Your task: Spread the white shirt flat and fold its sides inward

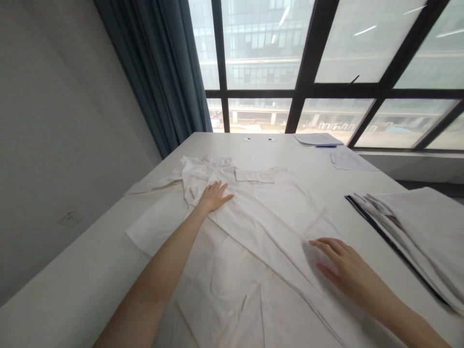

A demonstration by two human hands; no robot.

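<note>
A white collared garment (232, 251), a shirt or a coat, lies spread and wrinkled on the white table. Its collar (254, 175) is at the far end, and one sleeve (155, 184) reaches out to the left. My left hand (214, 196) rests flat on the upper part of the cloth with its fingers spread. Over the garment's right side is my right hand (339, 265), slightly blurred, fingers apart and nothing held. A shadow falls on the cloth beside it; whether its fingertips touch the fabric I cannot tell.
To the right lies a stack of folded white cloth (427, 232) with a dark strip along its edge. Papers (317, 139) and a blue pen (326, 146) are at the table's (217, 142) far right. Behind are windows (268, 48) and a dark blue curtain (163, 63); a wall (65, 121) runs along the left.
</note>
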